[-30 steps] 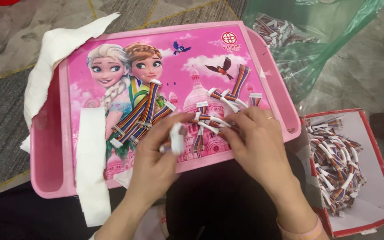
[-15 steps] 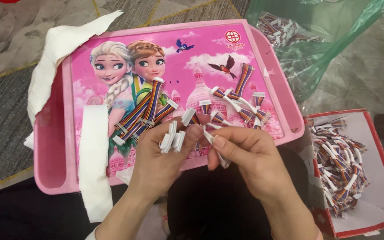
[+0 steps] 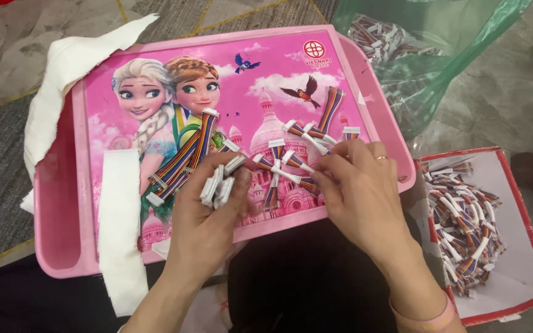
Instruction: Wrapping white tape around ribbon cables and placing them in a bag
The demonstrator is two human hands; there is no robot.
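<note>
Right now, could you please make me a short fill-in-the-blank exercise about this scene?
1. The left hand holds a bunch of cables with ____ connectors.
2. The right hand reaches the loose cables on the ____ tray.
3. The box of cables has a ____ rim.

Missing words: white; pink; red

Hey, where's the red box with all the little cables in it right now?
In the head view, the red box sits on the floor at the lower right, just right of the pink tray and the right hand, below the green plastic bag.
</note>
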